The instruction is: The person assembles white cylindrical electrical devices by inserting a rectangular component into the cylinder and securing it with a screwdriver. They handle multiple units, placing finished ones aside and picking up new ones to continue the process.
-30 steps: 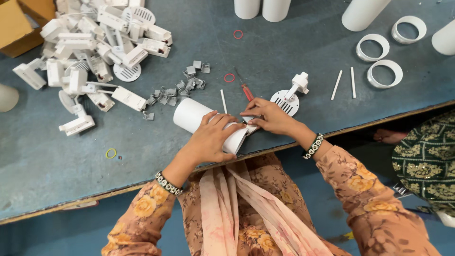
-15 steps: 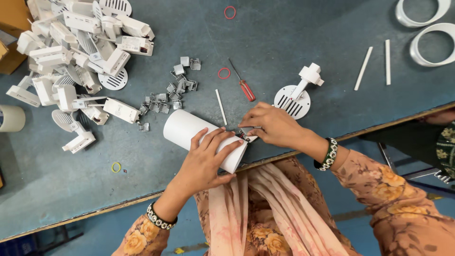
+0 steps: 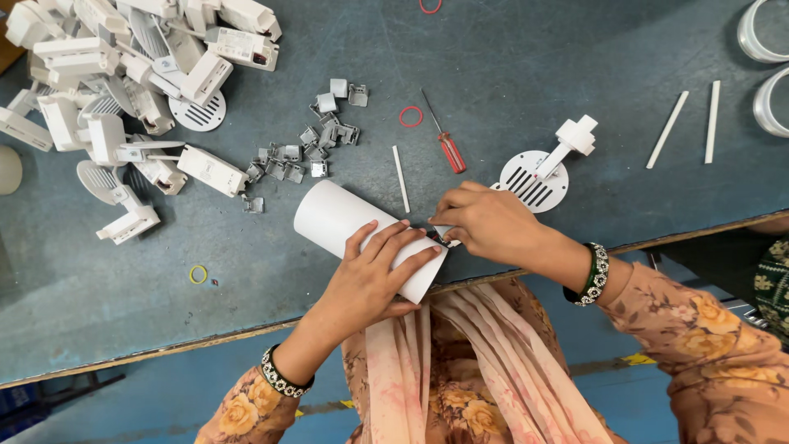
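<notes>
A white cylinder housing [image 3: 339, 219] lies on its side on the blue-grey table [image 3: 509, 49], near the front edge. My left hand [image 3: 374, 275] rests over its near end and holds it down. My right hand [image 3: 485, 224] pinches a small dark part [image 3: 436, 238] at the cylinder's open end. A red-handled screwdriver [image 3: 448, 148] lies just beyond my right hand. A round slotted white plate with a bracket [image 3: 542, 171] sits to the right of it.
A heap of white plastic housings and slotted discs [image 3: 131, 90] fills the far left. Several small grey metal clips [image 3: 316, 140] lie in the middle. White rods [image 3: 689, 125], white rings [image 3: 760, 33], a thin white stick [image 3: 400, 178] and rubber bands [image 3: 410, 116] are scattered about.
The view has shifted, so everything sits further right and lower in the frame. Both hands stay on the cylinder's end; my right hand has closed in on the small part.
</notes>
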